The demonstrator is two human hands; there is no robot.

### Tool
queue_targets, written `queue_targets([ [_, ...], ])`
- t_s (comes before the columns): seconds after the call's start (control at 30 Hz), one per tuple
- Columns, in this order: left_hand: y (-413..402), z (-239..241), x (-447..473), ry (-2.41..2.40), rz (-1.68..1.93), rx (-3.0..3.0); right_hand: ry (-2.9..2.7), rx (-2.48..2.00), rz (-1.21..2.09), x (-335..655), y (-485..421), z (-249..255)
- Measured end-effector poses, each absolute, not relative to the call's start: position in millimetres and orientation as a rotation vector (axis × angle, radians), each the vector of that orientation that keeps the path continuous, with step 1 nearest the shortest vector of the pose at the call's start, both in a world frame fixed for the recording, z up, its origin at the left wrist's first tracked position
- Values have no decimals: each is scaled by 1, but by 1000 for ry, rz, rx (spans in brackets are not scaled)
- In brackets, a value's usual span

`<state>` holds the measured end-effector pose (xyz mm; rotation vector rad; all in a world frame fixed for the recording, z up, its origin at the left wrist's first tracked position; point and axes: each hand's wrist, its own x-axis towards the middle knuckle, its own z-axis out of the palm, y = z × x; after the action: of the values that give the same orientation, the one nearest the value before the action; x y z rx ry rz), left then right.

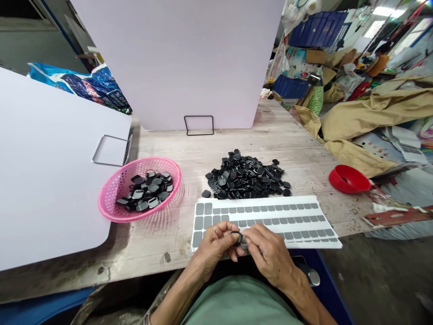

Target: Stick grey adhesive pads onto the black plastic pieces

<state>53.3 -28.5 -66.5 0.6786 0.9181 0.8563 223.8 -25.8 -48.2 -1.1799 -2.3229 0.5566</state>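
Note:
My left hand is closed on a small black plastic piece, pinched between thumb and fingers above the table's front edge. Close against that piece's right side is my right hand, its thumb and fingertips pressed together; whatever they pinch is too small to make out. Under and behind both hands lies a white sheet of grey stickers in rows, with gaps near its left part. Beyond the sheet, a heap of small black plastic pieces is piled up. On the left, a pink basket holds more pieces, several with grey tops.
White boards stand at the back and on the left, with wire stands at their bases. A red bowl sits at the table's right edge. Brown cloth and crates lie beyond.

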Motion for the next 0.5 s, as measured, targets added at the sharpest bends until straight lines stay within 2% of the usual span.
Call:
queue_targets([
  [0.23,-31,-49,3,1362,1092,958,-2246,-1343,459,233,-17,-52],
  [0.37,-39,-42,-17,1531,963,1229,-2281,-1470,428,223,-5,-53],
  [0.5,-40,-45,2,1439,865,1467,-2394,-1564,205,197,7,-58],
])
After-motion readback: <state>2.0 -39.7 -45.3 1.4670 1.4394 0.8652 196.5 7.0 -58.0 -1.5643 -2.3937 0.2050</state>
